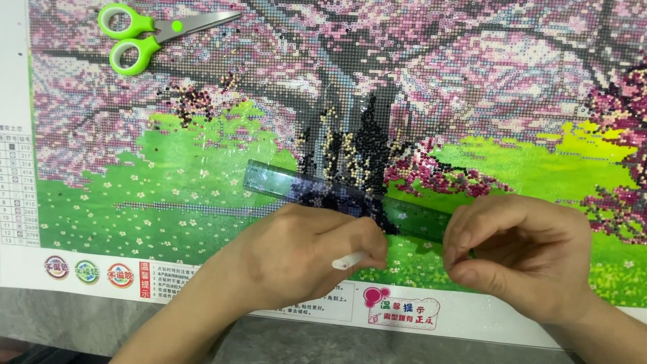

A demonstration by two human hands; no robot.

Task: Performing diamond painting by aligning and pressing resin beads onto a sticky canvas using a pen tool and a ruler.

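Both hands pinch: left (pixel 303 259) a white pen (pixel 349 261), right (pixel 522 253) the clear ruler (pixel 337 195) (on beaded canvas (pixel 505 87))

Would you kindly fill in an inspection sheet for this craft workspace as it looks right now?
Surface: grey tabletop, mostly covered by a diamond-painting canvas showing pink blossom and green grass; its white border carries a symbol chart and stickers.
Job's things: clear ruler lying slanted on the canvas; white pen-like tool in the left hand.
Clutter: green-handled scissors, closed, at the upper left; loose-looking beads near the unfinished patches.
Hands: left hand closed round the white tool; right hand with fingers curled, at the ruler's right end; contact unclear.
Cables: nothing seen.
Surroundings: nothing seen beyond the table edge.
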